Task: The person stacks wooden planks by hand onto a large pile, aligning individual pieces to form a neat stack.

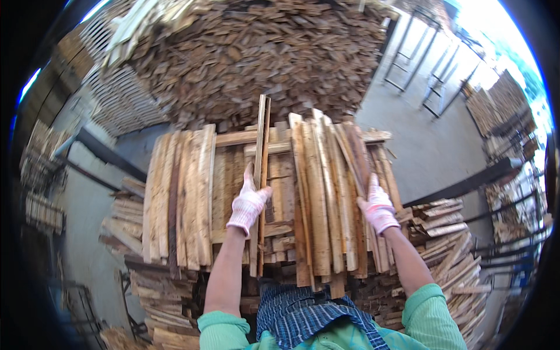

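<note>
My left hand (248,204), in a pink-and-white work glove, is closed round two narrow wooden slats (261,175), its thumb across them. They stand on edge, above a gap in the slat layer. My right hand (379,209), gloved alike, has its thumb and fingers closed at the right edge of a loose group of wooden slats (318,192); its fingertips are partly hidden. Some slats in this group lie askew and overlap. Left of the gap, a row of pale slats (181,195) lies side by side. Crosswise strips (236,139) show beneath the layer.
Beyond the stack rises a large heap of short wood pieces (262,58). More stacked wood lies lower left (160,291) and lower right (452,262). Dark metal bars (466,182) flank the stack on both sides. Metal frames (411,52) stand on the concrete floor at far right.
</note>
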`<control>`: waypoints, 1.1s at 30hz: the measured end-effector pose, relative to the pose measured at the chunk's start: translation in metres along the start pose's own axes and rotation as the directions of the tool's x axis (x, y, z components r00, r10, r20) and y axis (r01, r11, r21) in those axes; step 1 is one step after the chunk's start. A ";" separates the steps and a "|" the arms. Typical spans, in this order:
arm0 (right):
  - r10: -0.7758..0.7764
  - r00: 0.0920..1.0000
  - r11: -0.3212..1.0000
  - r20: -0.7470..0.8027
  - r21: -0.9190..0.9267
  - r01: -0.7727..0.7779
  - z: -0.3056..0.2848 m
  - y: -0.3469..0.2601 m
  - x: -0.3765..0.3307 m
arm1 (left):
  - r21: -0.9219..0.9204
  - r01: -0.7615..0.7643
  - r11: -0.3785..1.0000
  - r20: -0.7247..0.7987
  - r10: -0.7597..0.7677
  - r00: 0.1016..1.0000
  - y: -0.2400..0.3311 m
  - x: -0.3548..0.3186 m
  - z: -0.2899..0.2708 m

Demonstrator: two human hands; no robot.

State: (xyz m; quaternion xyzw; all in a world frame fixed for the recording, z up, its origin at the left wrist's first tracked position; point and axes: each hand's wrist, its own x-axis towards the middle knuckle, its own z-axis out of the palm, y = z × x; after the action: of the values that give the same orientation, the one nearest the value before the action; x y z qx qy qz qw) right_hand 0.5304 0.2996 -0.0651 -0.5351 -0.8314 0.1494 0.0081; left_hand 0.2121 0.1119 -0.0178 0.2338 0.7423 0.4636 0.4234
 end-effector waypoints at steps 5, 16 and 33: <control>-0.063 0.998 0.941 0.012 0.333 0.056 -0.008 0.035 0.017 | 0.638 0.353 0.684 -0.387 -0.112 0.915 -0.046 0.034 -0.046; -0.338 0.941 0.658 0.003 0.715 0.234 0.028 -0.254 -0.025 | 0.963 0.153 0.223 -0.266 0.681 0.682 -0.136 0.039 -0.054; -0.104 0.932 0.961 0.348 0.278 0.004 0.111 -0.426 -0.043 | 0.337 0.336 0.879 -0.475 -0.149 0.867 -0.288 -0.026 -0.417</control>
State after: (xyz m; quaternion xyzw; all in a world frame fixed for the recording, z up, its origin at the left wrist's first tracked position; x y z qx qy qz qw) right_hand 0.1511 0.0710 -0.0555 -0.4693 -0.8048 0.3573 -0.0664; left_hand -0.1137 -0.2446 -0.1738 0.1103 0.9219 0.2799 0.2442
